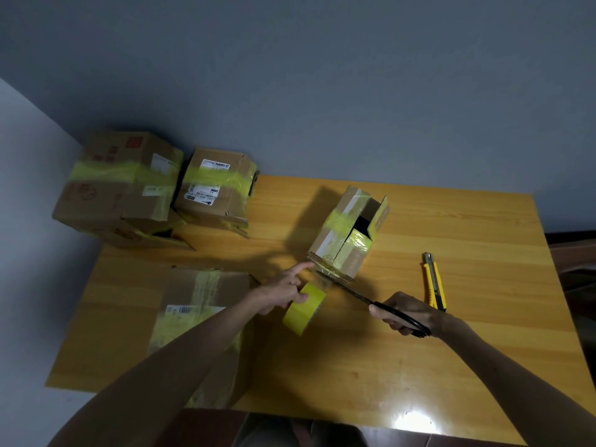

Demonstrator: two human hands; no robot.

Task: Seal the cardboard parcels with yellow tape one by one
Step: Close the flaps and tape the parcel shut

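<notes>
Grey wall behind, yellow wood-grain worktop (419,333) below me, dim light with a glare spot near the front edge. Small cardboard parcel (346,233) sits mid-worktop, tilted, far end open with a flap up, yellow tape bands across its top and near end. My left hand (283,290) is just in front of the parcel's near corner, fingers (298,269) closed around the yellow tape roll (304,308), index finger stretched out and nearly touching the parcel's bottom edge. A clear-looking strip of tape runs from the roll up to the parcel's near end. My right hand (408,314) is to the right of the roll, fingers clamped through the handles of black scissors (371,300); blade tips reach the tape strip right at the parcel's near edge, between roll and parcel. Can't tell how far the blades are parted. Yellow utility knife (435,282) lies on the worktop right of the parcel, beside my right hand, untouched. Taped flat box (206,317) lies under my left forearm. Two more taped boxes at the far left: big one (119,182) in the corner, smaller one (216,188) beside it.
</notes>
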